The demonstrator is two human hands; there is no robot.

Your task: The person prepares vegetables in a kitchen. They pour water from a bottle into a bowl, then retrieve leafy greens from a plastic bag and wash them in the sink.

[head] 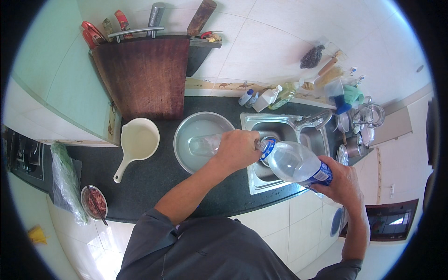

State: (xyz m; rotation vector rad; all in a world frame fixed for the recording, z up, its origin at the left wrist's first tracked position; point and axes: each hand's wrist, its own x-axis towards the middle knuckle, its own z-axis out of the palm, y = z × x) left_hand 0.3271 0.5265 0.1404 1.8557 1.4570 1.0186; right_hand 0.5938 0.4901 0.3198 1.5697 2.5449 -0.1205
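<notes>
My right hand (337, 180) grips a large clear plastic bottle (290, 161) by its blue-labelled lower part. The bottle is tilted over the steel sink, its neck and blue collar pointing left. My left hand (239, 148) is closed at the bottle's neck, its fingertips partly hidden. Beyond my left hand, a clear see-through vessel (204, 145) shows over a round metal basin (179, 154) of cloudy liquid. My left hand covers one end of this vessel; whether the hand also holds it, I cannot tell.
A double steel sink (252, 185) with a tap (320, 119) is at right. A cream ladle (140, 138), a wooden chopping board (143, 77), a bowl of meat (94, 203) with chopsticks and a plastic bag of greens (66, 178) are at left. Dispenser bottles (267, 99) line the wall.
</notes>
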